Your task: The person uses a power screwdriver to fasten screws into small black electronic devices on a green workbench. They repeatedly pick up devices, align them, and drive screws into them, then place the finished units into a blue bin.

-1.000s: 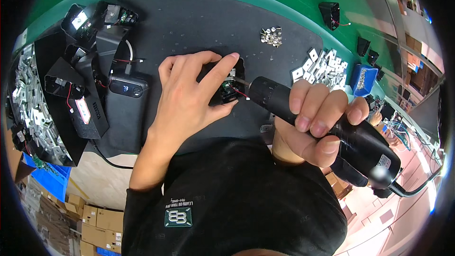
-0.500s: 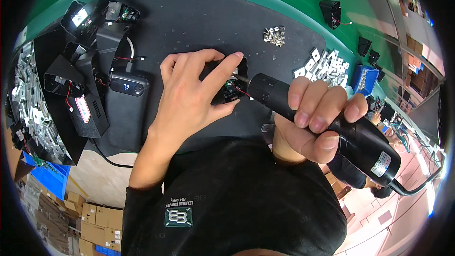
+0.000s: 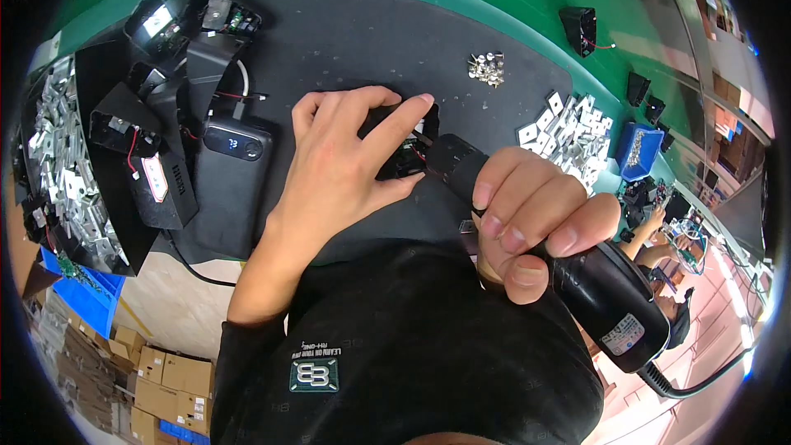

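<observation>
- Housing (image 3: 399,164) sits over the mat (image 3: 346,29), mid-bench (image 3: 535,12), steadied in the grip of the left hand (image 3: 338,144), thumb near, fingers far.
- Right hand (image 3: 535,210) has its grip wrapped around the driver (image 3: 606,301); the nose meets the housing's right side, the bit hidden from sight.
- Screws (image 3: 486,70) lie piled far right of the housing, with plates (image 3: 568,133) heaped farther right.
- Power bank (image 3: 231,194) lies left of the left hand.
</observation>
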`<state>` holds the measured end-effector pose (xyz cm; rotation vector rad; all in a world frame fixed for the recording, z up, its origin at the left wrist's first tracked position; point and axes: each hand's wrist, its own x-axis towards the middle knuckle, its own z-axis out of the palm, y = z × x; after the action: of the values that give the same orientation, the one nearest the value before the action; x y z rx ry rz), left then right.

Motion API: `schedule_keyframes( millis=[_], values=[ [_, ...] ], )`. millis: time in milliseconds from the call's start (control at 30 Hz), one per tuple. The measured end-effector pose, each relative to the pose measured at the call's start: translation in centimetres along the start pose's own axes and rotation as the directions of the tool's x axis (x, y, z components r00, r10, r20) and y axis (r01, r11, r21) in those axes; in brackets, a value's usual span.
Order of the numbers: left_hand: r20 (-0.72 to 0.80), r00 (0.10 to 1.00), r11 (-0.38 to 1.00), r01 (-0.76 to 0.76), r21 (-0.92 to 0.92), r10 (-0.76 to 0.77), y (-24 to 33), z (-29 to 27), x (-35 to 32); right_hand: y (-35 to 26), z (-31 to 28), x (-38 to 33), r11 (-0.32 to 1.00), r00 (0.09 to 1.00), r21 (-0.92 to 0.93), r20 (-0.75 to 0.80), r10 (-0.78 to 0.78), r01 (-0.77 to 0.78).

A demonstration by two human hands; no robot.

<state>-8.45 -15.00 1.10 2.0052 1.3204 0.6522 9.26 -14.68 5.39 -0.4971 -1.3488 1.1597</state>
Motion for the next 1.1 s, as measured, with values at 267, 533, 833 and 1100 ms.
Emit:
schedule_keyframes(
  millis=[267, 533, 833, 1100],
  values=[
    [-0.033, 0.999, 1.000, -0.018, -0.019, 0.018, 0.4, -0.5, -0.6, -3.3, 0.0, 0.2, 0.951, 0.970, 0.255, -0.212, -0.122, 0.176],
    [-0.222, 0.975, 0.894, 0.092, 0.439, 0.009, 1.0, -9.1, 0.1, -4.2, -2.8, -2.6, 0.990, 0.953, 0.113, -0.302, -0.042, 0.079],
    [-0.267, 0.956, 0.458, 0.292, 0.840, -0.118, -5.0, -15.6, 0.1, -5.6, -6.0, -3.2, 0.994, 0.926, 0.055, -0.372, -0.071, 0.099],
    [-0.256, 0.966, 0.613, 0.177, 0.770, 0.043, -1.8, -14.8, 0.8, -6.2, -8.7, -4.5, 0.979, 0.817, -0.188, -0.551, -0.172, 0.079]
  ],
)
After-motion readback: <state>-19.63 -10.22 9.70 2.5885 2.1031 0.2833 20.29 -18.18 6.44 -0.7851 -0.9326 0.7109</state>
